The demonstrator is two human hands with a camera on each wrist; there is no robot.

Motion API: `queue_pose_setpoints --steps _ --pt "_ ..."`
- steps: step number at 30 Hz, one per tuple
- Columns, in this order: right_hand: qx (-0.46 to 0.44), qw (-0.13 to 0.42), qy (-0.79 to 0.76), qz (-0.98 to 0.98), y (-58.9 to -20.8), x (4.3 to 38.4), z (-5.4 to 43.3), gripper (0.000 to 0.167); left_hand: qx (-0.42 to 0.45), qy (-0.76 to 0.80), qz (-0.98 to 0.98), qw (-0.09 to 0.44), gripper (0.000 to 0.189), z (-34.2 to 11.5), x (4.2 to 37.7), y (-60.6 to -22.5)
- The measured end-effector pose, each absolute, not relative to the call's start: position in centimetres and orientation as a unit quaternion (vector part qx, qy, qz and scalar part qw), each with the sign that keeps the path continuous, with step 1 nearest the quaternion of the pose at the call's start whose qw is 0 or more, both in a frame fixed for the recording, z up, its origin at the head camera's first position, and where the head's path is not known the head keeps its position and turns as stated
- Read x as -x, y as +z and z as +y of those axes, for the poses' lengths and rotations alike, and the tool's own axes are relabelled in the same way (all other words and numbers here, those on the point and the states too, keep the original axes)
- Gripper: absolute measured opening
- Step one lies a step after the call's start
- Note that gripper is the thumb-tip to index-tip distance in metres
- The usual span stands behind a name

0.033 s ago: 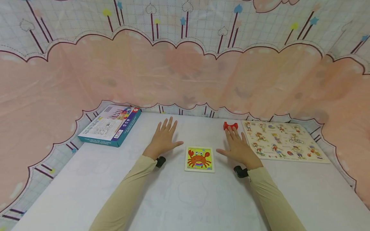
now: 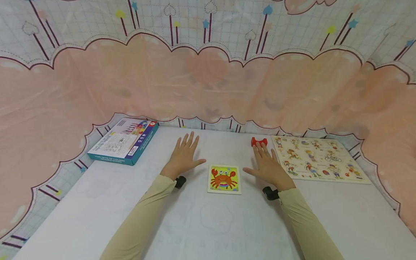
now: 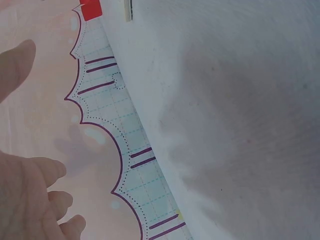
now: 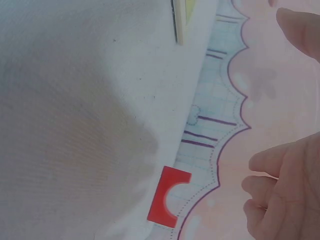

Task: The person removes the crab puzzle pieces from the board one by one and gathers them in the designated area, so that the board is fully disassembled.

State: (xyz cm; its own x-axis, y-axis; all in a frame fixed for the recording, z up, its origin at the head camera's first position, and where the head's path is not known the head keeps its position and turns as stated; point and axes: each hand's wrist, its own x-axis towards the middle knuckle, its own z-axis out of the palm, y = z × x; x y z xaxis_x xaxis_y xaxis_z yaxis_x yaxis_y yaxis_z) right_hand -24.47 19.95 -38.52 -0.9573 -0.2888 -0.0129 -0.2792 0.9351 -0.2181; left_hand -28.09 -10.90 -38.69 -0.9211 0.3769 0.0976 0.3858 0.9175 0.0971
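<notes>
Between the two hands on the white table lies a small square crab puzzle (image 2: 224,180) in a pale frame. To its left, my left hand (image 2: 182,156) is spread with straight fingers and holds nothing. My right hand (image 2: 269,167) is likewise spread and bare, just right of the puzzle. Its fingertips overlap a red notched block (image 2: 259,141) in the head view. The right wrist view shows that red block (image 4: 167,197) apart from the fingers (image 4: 262,187), with a curved cutout in one side.
A boxed set with teal sides (image 2: 123,141) lies at the back left of the table (image 2: 208,231). At the back right is a large wooden board (image 2: 320,159) with pictures of children. A patterned peach cloth (image 2: 208,86) hangs behind the table.
</notes>
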Motion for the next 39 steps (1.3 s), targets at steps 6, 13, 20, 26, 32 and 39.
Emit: queue_pose_setpoints --steps 6,13,20,26,32,39 --pt "0.146 0.026 -0.108 0.983 -38.3 24.5 20.0 0.098 0.198 -0.059 -0.978 0.043 0.092 -11.1 28.0 -38.6" --pt "0.162 0.023 -0.1 0.982 -38.1 24.5 20.1 0.099 0.202 -0.063 -0.976 0.042 0.093 -11.0 27.8 -38.4" --pt "0.168 0.018 -0.093 0.981 -38.3 24.7 20.4 0.099 0.204 -0.062 -0.976 0.04 0.093 -11.0 27.9 -38.4" --pt "0.175 0.02 -0.091 0.98 -38.7 24.5 20.5 0.1 0.218 -0.062 -0.973 0.029 0.09 -10.7 27.9 -38.8" --pt "0.223 0.019 -0.083 0.971 -38.7 23.8 19.6 0.102 0.265 -0.089 -0.958 0.063 0.073 -10.1 27.3 -38.8" --pt "0.296 0.006 -0.044 0.954 -39.2 22.8 18.8 0.101 0.276 -0.227 -0.934 -0.025 0.068 -8.9 26.3 -39.1"
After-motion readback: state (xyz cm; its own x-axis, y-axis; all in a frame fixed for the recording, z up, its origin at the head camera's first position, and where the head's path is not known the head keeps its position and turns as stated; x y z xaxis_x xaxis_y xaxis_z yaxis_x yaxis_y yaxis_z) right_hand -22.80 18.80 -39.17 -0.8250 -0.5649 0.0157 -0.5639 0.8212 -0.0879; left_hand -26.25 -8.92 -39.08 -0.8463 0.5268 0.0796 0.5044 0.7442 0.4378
